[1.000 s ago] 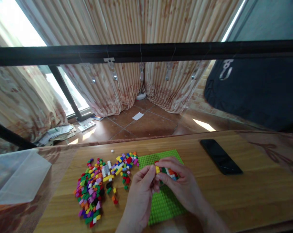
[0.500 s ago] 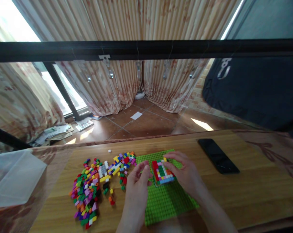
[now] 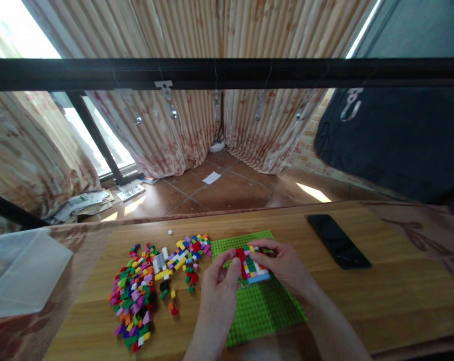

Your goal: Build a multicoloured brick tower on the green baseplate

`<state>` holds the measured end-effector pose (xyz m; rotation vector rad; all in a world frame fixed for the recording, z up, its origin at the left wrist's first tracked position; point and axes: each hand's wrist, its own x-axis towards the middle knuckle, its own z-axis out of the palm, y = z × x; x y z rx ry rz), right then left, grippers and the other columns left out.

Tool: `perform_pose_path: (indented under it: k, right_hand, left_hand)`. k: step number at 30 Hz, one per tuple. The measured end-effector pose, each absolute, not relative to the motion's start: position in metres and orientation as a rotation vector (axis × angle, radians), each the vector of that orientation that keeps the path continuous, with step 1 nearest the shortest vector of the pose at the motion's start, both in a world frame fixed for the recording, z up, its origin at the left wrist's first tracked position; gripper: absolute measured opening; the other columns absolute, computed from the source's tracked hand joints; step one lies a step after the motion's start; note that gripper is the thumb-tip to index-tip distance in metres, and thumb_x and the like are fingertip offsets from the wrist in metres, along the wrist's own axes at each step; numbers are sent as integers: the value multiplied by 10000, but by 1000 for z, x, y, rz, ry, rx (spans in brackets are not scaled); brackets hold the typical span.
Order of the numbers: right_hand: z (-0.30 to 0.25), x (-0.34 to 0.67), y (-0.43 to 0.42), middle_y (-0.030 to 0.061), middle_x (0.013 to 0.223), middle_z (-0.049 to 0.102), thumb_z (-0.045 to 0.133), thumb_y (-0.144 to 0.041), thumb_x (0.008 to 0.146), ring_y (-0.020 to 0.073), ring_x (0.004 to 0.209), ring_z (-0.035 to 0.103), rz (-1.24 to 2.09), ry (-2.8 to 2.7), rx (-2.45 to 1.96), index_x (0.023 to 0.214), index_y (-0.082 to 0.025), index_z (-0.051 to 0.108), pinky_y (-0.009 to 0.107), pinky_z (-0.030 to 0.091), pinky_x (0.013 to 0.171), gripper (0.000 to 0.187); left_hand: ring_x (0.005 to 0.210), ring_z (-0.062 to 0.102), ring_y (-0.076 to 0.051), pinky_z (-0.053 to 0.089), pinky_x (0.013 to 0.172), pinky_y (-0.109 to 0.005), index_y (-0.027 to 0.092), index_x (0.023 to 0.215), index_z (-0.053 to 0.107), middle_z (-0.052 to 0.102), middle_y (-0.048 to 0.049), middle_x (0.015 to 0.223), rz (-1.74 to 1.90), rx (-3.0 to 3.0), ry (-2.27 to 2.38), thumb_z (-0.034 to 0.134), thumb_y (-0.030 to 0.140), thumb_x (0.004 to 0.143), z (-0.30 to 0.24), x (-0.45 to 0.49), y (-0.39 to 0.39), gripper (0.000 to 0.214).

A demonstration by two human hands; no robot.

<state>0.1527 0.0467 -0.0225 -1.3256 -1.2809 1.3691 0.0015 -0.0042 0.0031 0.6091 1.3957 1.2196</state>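
A small panel of multicoloured toy bricks [image 3: 254, 268], with red along its left side and light blue at its near edge, is between my two hands over the green studded baseplate [image 3: 255, 313]. My left hand [image 3: 220, 288] is closed, thumb and fingers at the panel's left edge. On the right side, my right hand [image 3: 287, 263] grips the panel, with the thumb on its face and the fingers at its far edge. Whether the panel touches the baseplate cannot be told.
Loose coloured bricks [image 3: 135, 291] lie heaped on the wooden table [image 3: 87, 281], left of the baseplate. A black phone [image 3: 337, 241] rests at the right. A translucent plastic box [image 3: 27, 276] stands at the left edge. Across the view runs a dark bar [image 3: 197, 74] with hanging hooks.
My left hand has moved right and a little up, and its fingers have closed on the panel's left edge. My right hand has stayed at the panel.
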Motion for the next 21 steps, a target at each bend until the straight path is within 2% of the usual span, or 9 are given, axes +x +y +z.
perform_pose_path:
  k: [2, 6, 13, 18, 21]
  right_hand:
    - [-22, 152, 47, 30, 750, 726, 835, -408, 584, 156, 623, 635, 1474, -1192, -1322, 906, -190, 770, 283, 506, 588, 395]
    - [-22, 153, 47, 29, 749, 733, 851, -399, 555, 144, 606, 634, 1506, -1138, -1319, 893, -185, 772, 268, 508, 580, 408]
    - [-16, 155, 54, 24, 750, 734, 802, -398, 624, 158, 619, 648, 1466, -1346, -1310, 865, -178, 768, 277, 524, 582, 327]
    - [-15, 158, 56, 35, 820, 750, 772, -382, 669, 188, 707, 680, 1397, -1478, -1321, 891, -186, 770, 298, 548, 638, 296]
    - [-19, 162, 54, 40, 871, 756, 770, -392, 682, 197, 741, 695, 1482, -1440, -1298, 964, -196, 754, 330, 566, 691, 344]
  left_hand:
    - [621, 584, -150, 407, 537, -221, 111, 997, 717, 645, -18, 616, 1221, 609, 1398, 748, 448, 616, 2, 2, -4, 510]
    - [628, 588, -156, 418, 552, -232, 112, 997, 717, 650, -22, 627, 1220, 641, 1415, 736, 440, 620, 1, 3, -4, 501]
    - [696, 603, -161, 447, 598, -246, 113, 972, 722, 723, -93, 858, 1230, 712, 1448, 708, 392, 667, 0, 6, -5, 414]
    - [651, 579, -148, 442, 586, -238, 100, 995, 717, 705, -73, 764, 1235, 713, 1443, 705, 357, 683, -1, 5, -5, 404]
    - [645, 587, -149, 444, 578, -236, 92, 1020, 708, 701, -70, 744, 1229, 706, 1433, 697, 342, 699, 1, 6, -6, 407]
